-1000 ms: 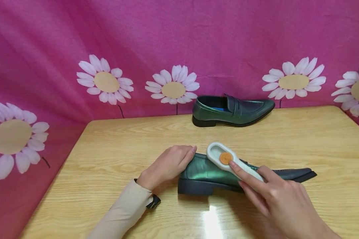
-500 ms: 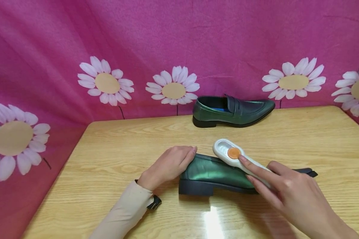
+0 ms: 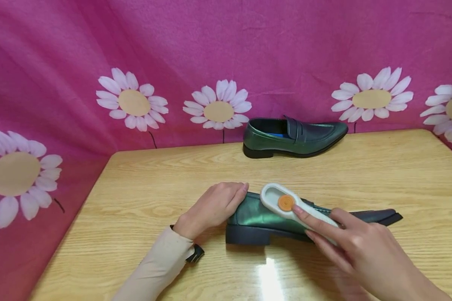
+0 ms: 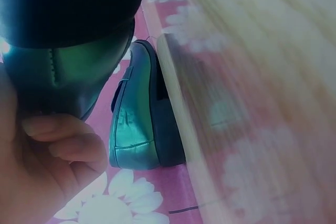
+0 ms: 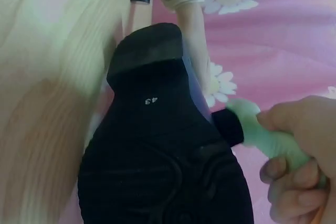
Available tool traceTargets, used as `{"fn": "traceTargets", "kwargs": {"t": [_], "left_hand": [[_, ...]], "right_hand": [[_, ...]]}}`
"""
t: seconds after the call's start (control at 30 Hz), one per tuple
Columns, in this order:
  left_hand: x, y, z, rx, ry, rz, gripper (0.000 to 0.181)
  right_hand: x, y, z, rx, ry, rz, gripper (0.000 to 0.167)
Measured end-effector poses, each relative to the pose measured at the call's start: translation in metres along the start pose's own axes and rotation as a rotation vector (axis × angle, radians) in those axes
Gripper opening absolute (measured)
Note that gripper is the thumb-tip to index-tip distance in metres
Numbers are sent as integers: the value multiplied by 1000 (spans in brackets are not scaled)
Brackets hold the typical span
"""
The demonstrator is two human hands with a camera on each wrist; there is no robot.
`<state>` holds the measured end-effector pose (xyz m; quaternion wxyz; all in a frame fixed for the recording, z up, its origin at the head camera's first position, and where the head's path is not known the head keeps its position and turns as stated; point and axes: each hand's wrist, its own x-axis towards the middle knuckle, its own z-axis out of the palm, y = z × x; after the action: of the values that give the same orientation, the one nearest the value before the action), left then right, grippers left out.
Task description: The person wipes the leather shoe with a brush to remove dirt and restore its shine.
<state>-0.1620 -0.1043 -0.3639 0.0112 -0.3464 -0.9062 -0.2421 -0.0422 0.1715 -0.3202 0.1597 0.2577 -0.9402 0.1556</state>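
The left hand [image 3: 215, 205] grips a green penny loafer [image 3: 258, 214] by its heel end above the wood-grain table [image 3: 143, 179], the right hand [image 3: 365, 246] grips a white-handled brush [image 3: 313, 210] against the upper, and a matching loafer [image 3: 278, 146] stands behind.

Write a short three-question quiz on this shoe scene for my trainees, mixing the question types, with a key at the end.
1. Multiple choice: what does the right hand hold?
A) a shoelace
B) a white tool
C) a folded cloth

2. True or false: the left hand grips the nearer shoe at its heel end.

3. Short answer: what bright colour shows inside the farther shoe?

Key:
1. B
2. True
3. Blue
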Motion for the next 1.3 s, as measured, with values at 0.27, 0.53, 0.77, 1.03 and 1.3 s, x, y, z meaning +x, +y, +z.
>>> {"fn": "traceTargets", "kwargs": {"t": [0.27, 0.53, 0.77, 1.03, 1.3], "left_hand": [[0, -1, 0, -12, -1, 3, 35], [0, -2, -1, -7, -16, -5, 38], [0, -2, -1, -22, -30, -19, 39], [3, -4, -3, -34, -36, -35, 38], [4, 0, -3, 62, 12, 2, 41]], "right_hand": [[-2, -2, 1, -7, -16, -28, 46], [-2, -1, 4, -48, 91, -30, 41], [-3, -5, 9, -5, 32, -65, 50], [-2, -6, 17, 31, -38, -216, 44], [-2, -5, 17, -48, 16, -109, 47]]}}
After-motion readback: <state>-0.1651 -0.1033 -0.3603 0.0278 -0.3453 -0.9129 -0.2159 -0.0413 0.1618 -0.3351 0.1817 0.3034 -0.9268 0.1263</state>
